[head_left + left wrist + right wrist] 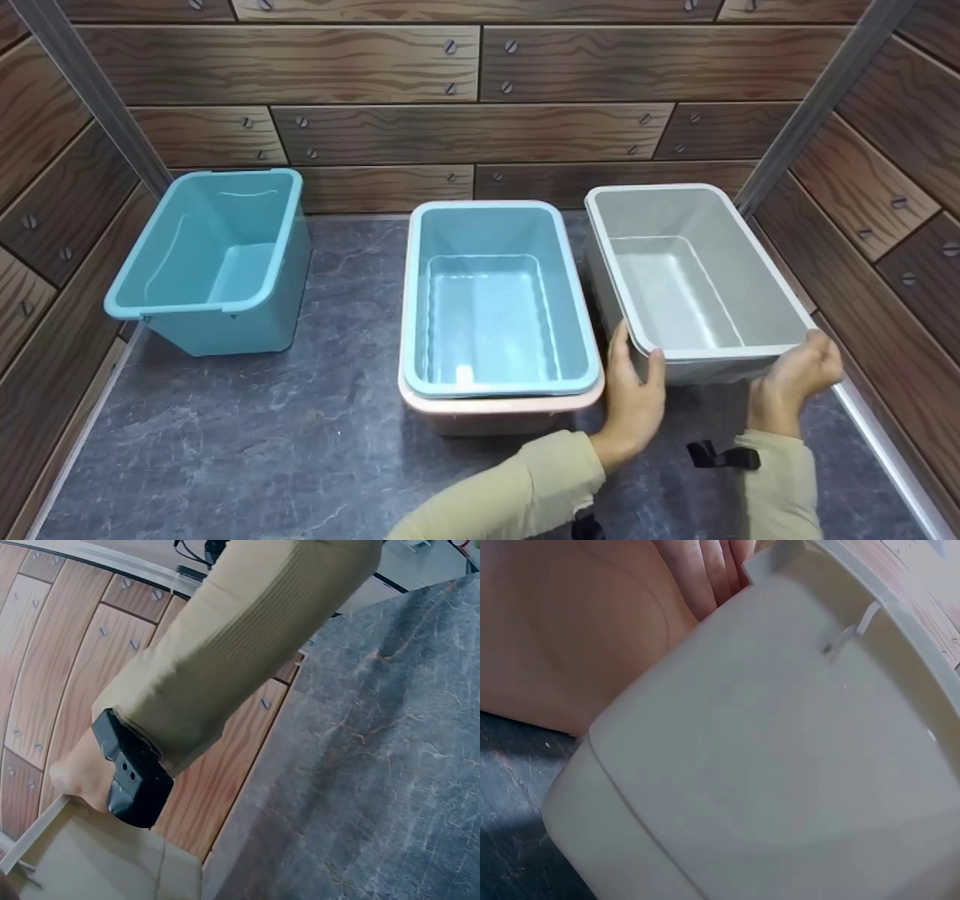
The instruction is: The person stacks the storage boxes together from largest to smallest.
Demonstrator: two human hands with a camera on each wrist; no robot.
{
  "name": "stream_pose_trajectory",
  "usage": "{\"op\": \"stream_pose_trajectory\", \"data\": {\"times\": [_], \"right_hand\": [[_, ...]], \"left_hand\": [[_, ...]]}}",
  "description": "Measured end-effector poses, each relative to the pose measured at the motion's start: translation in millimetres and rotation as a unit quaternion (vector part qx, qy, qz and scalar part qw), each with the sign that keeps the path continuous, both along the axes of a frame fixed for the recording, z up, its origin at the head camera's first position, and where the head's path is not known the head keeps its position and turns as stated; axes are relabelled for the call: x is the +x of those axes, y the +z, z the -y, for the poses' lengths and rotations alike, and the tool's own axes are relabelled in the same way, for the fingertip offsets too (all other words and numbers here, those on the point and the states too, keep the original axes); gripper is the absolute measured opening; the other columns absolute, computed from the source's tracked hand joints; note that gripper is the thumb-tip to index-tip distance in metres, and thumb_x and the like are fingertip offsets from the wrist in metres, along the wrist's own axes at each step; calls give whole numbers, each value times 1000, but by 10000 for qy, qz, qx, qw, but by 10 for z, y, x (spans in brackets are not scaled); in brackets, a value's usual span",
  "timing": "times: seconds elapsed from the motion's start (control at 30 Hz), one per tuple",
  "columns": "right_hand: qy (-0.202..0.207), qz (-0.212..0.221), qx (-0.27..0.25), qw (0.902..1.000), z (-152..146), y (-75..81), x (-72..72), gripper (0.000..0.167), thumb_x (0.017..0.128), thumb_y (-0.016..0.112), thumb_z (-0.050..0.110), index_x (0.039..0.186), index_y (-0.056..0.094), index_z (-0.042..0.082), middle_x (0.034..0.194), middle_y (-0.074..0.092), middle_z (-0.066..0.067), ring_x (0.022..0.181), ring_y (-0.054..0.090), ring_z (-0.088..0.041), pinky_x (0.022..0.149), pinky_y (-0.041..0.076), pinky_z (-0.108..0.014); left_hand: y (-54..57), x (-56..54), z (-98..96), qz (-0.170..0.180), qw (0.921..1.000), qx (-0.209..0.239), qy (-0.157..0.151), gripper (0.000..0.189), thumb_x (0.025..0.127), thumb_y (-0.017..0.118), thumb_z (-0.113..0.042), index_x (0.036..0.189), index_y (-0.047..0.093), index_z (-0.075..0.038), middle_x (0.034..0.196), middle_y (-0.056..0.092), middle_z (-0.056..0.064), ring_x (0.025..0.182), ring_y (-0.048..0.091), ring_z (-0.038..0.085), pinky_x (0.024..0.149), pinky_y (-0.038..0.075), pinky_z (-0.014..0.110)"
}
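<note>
A light grey plastic bin point(667, 281) stands at the right, its front end toward me. My left hand point(634, 397) holds the front left corner, thumb at the front rim and fingers along the left side. With curled fingers my right hand point(796, 375) grips the rim at the front right corner. The right wrist view shows the grey bin's outer wall point(727, 735) close up, with fingers of the left hand point(705, 570) at its edge. In the left wrist view the right hand point(79, 772) is at the bin's rim, partly hidden by the black wrist camera.
Left of the grey bin, a light blue bin point(491, 300) sits nested inside a peach bin point(502, 406). A teal bin point(225, 330) stands at the far left. Wood-plank-patterned walls point(375, 135) enclose the dark marbled surface point(330, 450) on three sides.
</note>
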State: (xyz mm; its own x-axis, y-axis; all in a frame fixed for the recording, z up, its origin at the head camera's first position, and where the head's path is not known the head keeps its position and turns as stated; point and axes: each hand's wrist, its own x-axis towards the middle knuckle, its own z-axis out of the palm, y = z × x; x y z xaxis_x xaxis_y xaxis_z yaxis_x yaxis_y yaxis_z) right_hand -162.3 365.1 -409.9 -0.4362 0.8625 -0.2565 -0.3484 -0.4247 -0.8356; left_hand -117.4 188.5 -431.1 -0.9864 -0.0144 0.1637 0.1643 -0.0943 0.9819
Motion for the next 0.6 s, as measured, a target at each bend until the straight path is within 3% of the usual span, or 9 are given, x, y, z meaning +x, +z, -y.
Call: {"op": "stream_pose_trajectory", "data": {"times": [0.2, 0.43, 0.6], "right_hand": [[-54, 61, 12, 10000, 9, 37, 10, 45, 95, 48, 6, 52, 34, 9, 52, 51, 4, 56, 46, -9, 60, 44, -19], [-71, -117, -75, 9999, 26, 80, 24, 41, 94, 47, 5, 53, 40, 6, 60, 60, 2, 70, 54, -12, 67, 49, -21], [-114, -167, 36, 9998, 31, 98, 33, 43, 93, 47, 5, 51, 38, 7, 54, 57, 2, 61, 51, -11, 64, 46, -21]], "left_hand": [[58, 24, 28, -125, 9999, 69, 6, 54, 98, 50, -13, 144, 31, 7, 150, 38, 25, 140, 36, 39, 117, 35, 44], [116, 44, 44, -146, 9998, 118, -2, 54, 98, 50, -12, 144, 31, 7, 150, 37, 25, 140, 37, 39, 117, 36, 42], [161, 54, 52, -169, 9997, 195, -30, 54, 97, 50, -11, 144, 30, 9, 149, 37, 26, 140, 37, 38, 117, 36, 41]]}}
